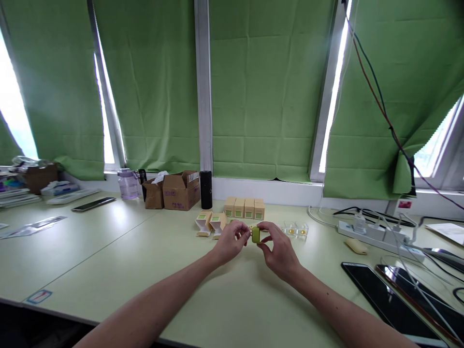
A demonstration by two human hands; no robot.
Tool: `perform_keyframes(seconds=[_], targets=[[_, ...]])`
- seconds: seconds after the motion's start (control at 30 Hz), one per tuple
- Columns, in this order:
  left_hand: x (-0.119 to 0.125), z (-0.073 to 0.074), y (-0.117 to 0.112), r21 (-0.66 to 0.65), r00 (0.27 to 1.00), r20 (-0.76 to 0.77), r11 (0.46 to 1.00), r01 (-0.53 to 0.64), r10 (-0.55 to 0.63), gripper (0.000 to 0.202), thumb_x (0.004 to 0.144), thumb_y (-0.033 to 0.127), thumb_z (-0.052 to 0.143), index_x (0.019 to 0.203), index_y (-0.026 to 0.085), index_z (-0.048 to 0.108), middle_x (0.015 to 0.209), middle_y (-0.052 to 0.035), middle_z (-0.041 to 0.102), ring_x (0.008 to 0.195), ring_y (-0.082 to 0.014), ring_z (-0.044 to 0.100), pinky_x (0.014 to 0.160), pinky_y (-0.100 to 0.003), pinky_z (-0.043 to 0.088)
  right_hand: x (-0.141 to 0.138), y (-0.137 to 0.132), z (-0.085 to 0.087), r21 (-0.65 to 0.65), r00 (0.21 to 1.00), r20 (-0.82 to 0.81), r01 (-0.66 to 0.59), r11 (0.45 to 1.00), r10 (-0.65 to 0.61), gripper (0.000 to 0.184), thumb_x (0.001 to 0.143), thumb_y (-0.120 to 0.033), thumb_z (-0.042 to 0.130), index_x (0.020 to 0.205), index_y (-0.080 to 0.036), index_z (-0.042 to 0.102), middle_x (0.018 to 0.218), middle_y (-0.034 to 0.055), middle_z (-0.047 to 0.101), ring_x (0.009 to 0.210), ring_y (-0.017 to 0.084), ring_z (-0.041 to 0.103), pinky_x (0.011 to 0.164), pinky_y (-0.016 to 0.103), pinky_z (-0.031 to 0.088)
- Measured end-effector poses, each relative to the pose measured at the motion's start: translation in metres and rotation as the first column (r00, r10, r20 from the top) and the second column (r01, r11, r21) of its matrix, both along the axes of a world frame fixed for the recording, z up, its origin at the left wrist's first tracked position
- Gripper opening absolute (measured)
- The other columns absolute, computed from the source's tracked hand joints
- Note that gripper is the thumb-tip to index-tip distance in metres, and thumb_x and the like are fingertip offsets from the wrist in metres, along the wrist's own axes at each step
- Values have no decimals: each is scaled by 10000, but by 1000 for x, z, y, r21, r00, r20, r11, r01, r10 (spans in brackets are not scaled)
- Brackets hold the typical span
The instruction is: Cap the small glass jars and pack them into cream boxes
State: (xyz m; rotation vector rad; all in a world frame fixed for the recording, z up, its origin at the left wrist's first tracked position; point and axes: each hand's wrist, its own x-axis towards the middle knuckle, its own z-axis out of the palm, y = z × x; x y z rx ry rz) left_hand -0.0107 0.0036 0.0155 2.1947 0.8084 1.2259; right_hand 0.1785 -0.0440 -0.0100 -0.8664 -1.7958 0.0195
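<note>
The grip of the right hand [282, 250] pinches a small olive-green square block [255, 235] above the pale, green-tinged desk [232, 304]; the left hand [229, 241] meets its nine-o'clock side, holding what, I cannot tell. A slack pinch or uneven pull could drop it.
</note>
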Motion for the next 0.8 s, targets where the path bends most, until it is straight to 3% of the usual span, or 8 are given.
perform_keyframes(seconds=[0.8], targets=[[-2, -1, 3, 2, 999, -26, 1000, -20, 20, 141, 912, 276, 580, 811, 183, 612, 708, -7, 646, 649, -146, 627, 622, -264, 466, 0, -1, 0, -43, 1000, 12, 5, 999, -5, 479, 824, -26, 544, 1241, -260, 536, 1183, 81, 635, 1052, 247, 644, 770, 397, 671]])
